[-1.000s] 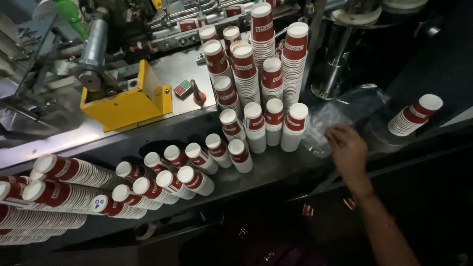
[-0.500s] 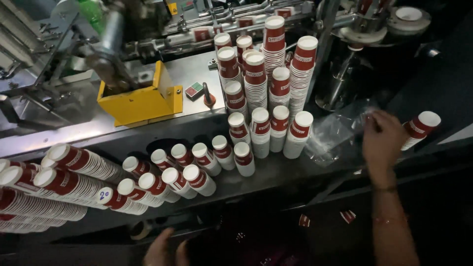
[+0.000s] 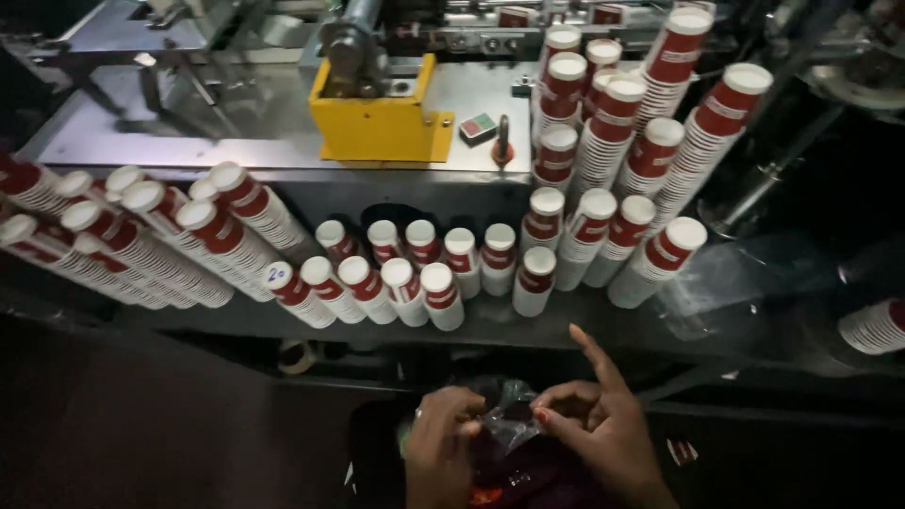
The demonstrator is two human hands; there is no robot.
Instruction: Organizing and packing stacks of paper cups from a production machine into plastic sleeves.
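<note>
Hands: both low in the view, at six o'clock, close together over a dark lap area.
Left hand (image 3: 443, 443): fingers curled in, pinching one edge of a clear plastic bag (image 3: 509, 421); a ring shows on one finger.
Right hand (image 3: 599, 429): thumb and middle fingers nipping the bag's other edge, index finger sticking straight up toward twelve o'clock, a painted nail visible.
Clear plastic bag: thin, crinkled, glossy film, bunched between the two hands; its full shape cannot be told.
Metal shelf (image 3: 528, 325): dull grey, flat, running across the middle of the view just above the hands.
Short cup stacks (image 3: 443, 297): red and white paper cups, tapered, nested, white round bottoms facing up, standing in two rows on the shelf at twelve o'clock from the hands.
Long cup stacks (image 3: 179, 250): the same cups nested in long ribbed columns, lying slanted at ten o'clock.
Tall cup stacks (image 3: 650, 123): leaning columns at one o'clock, touching one another.
Yellow guard (image 3: 382, 127): boxy painted sheet metal on the grey machine bed (image 3: 236, 132), at eleven o'clock.
Lone cup stack (image 3: 872, 325): lying on its side at three o'clock, well apart from the rest.
Loose plastic film (image 3: 726, 287): clear, wrinkled, lying just beside the tall stacks at two o'clock.
</note>
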